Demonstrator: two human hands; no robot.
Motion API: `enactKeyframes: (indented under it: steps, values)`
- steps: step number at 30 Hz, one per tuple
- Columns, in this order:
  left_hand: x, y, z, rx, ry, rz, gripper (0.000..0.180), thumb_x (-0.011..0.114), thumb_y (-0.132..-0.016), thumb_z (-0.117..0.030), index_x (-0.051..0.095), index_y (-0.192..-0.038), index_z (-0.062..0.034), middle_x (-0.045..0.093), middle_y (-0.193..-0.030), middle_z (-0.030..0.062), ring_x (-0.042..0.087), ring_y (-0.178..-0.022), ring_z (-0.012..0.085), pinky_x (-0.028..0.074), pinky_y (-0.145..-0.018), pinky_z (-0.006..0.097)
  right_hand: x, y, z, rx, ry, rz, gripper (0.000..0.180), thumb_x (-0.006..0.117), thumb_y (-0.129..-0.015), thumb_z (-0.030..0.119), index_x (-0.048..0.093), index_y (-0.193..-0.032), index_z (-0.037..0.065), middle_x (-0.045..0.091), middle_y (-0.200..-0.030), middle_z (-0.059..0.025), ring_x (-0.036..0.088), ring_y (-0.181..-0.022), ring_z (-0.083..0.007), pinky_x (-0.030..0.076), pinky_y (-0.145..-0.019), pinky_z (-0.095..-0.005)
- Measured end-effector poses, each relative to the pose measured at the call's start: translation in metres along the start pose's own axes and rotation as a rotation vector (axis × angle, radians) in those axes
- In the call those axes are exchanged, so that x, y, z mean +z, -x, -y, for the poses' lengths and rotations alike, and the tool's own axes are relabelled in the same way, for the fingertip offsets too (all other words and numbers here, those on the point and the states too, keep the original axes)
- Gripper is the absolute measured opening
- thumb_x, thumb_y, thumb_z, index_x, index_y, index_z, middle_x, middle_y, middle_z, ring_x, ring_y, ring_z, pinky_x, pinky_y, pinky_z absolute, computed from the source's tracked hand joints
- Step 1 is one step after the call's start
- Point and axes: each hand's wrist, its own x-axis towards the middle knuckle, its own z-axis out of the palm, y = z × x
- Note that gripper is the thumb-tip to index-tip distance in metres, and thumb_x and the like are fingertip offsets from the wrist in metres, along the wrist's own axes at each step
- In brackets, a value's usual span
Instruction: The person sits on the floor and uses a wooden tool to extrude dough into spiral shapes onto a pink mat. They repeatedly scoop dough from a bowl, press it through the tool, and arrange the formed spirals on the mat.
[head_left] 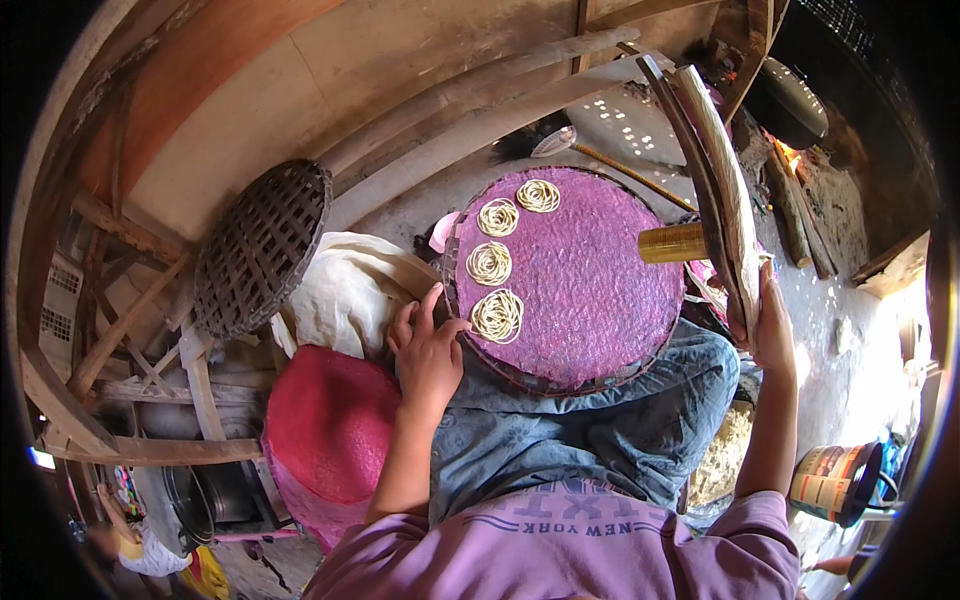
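Observation:
Across my lap lies a round, purple-surfaced tray (pixel 590 300) with a dark rim. Several pale coils of thin strands (pixel 497 316) sit in a curve along its left side. My left hand (pixel 430 345) is at the tray's left rim, fingers apart, the thumb close to the nearest coil. My right hand (pixel 768 325) is wrapped round the near end of a wooden hand press (pixel 735 190), made of two long bars. From the bars a gold-coloured cylinder (pixel 672 243) sticks out over the tray's right edge. The bars partly hide my right fingers.
A pink-red rounded form (pixel 335 425) and a pale cloth (pixel 350 285) are to the left, beside a dark woven basket tray (pixel 263 250). A fire (pixel 790 157) burns under a dark pan (pixel 790 105) at the far right. A bucket (pixel 835 482) stands at the near right.

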Motion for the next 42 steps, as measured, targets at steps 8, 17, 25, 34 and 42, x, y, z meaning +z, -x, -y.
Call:
enactKeyframes:
  steps: [8,17,25,34,42]
  values:
    - [0.008,-0.004,0.000,-0.002,0.122,-0.059,0.019,0.066,-0.081,-0.016,0.066,-0.101,-0.0184,0.040,-0.147,0.0049,0.038,-0.127,0.0379,0.028,-0.107,0.053,-0.002,0.003,0.000,0.003,-0.014,-0.012,0.079,0.020,-0.098,0.067,0.066,-0.106,0.003,0.036,-0.044,0.0033,0.028,-0.033,-0.0068,0.021,-0.034,-0.0229]
    - [0.005,-0.004,-0.003,0.006,0.110,-0.091,0.016,0.065,-0.081,-0.014,0.065,-0.096,-0.0171,0.042,-0.145,0.0057,0.038,-0.127,0.0381,0.027,-0.107,0.053,-0.013,0.011,-0.007,-0.001,-0.115,-0.015,0.063,0.022,-0.104,0.050,0.064,-0.107,0.002,0.044,-0.049,0.0010,0.033,-0.035,-0.0072,0.024,-0.033,-0.0233]
    - [0.006,-0.002,-0.003,0.004,0.181,-0.055,0.020,0.062,-0.079,-0.007,0.067,-0.096,-0.0176,0.044,-0.144,0.0054,0.039,-0.127,0.0368,0.027,-0.107,0.051,-0.013,0.012,-0.018,0.002,-0.108,-0.082,0.074,0.020,-0.101,0.060,0.064,-0.107,0.001,0.039,-0.046,0.0024,0.028,-0.034,-0.0072,0.020,-0.033,-0.0236]
    - [0.004,0.001,-0.007,-0.001,0.241,-0.058,0.025,0.061,-0.079,-0.003,0.067,-0.098,-0.0190,0.044,-0.144,0.0062,0.039,-0.126,0.0371,0.028,-0.107,0.051,-0.019,0.014,-0.020,0.029,-0.142,-0.128,0.055,0.024,-0.104,0.050,0.058,-0.099,0.007,0.045,-0.049,-0.0013,0.034,-0.035,-0.0091,0.025,-0.033,-0.0243]
    - [0.001,0.003,-0.012,0.006,0.220,-0.029,0.034,0.061,-0.078,0.000,0.067,-0.104,-0.0212,0.044,-0.143,0.0051,0.039,-0.125,0.0379,0.030,-0.106,0.049,-0.017,0.015,-0.021,-0.018,-0.124,-0.071,0.073,0.020,-0.101,0.058,0.063,-0.108,0.000,0.038,-0.045,0.0011,0.028,-0.033,-0.0083,0.021,-0.033,-0.0240]
